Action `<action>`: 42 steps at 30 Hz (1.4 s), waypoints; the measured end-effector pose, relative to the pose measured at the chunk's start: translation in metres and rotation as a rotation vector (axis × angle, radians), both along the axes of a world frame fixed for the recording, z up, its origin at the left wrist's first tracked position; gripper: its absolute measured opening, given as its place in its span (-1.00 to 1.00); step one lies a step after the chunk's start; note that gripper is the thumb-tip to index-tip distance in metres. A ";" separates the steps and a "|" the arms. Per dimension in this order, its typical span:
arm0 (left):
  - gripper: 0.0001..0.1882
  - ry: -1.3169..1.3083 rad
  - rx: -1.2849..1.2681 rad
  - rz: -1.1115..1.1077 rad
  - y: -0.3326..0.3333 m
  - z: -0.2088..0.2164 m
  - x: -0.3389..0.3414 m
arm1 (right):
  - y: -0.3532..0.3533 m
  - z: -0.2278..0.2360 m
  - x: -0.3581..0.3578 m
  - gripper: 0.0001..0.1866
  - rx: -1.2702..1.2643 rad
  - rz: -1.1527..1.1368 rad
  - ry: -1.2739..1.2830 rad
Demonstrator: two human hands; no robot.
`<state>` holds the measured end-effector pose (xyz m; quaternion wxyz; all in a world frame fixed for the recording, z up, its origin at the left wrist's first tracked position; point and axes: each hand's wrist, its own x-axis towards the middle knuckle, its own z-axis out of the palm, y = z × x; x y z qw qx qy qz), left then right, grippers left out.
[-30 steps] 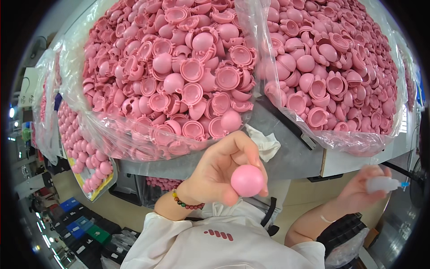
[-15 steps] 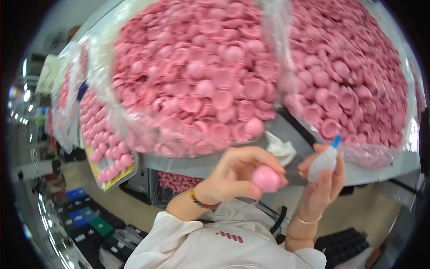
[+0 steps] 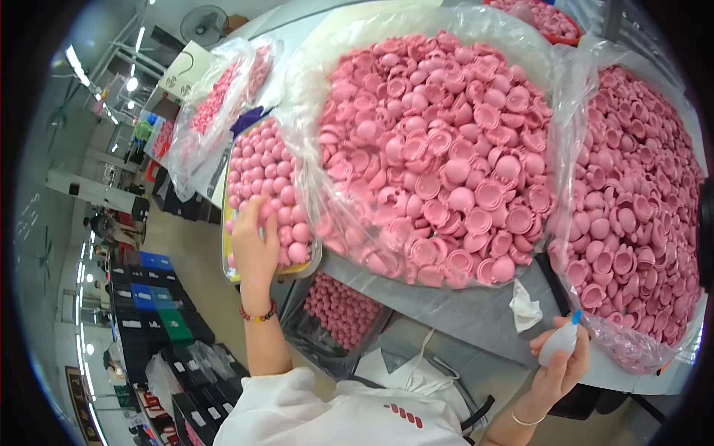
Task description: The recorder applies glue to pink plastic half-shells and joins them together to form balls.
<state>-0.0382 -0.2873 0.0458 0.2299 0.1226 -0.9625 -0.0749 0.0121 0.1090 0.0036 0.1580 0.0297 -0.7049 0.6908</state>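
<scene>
The left hand [image 3: 256, 241] has shifted to the tray [image 3: 305, 268] of pink balls [image 3: 260, 163], apparently delivering one, its grip impossible to tell; the right hand [image 3: 558, 375] clasps a white squeeze bottle [image 3: 558, 345].

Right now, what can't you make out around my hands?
Left hand, head view: its back hides whether the palm holds anything.
White bottle, head view: the right hand covers its lower end.
Right forearm, head view: the lower edge cuts it off.
</scene>
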 end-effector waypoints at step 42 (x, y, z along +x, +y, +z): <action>-0.82 -0.170 0.647 -0.888 0.141 0.048 -0.079 | 0.007 -0.002 0.008 -0.49 -0.058 -0.033 -0.022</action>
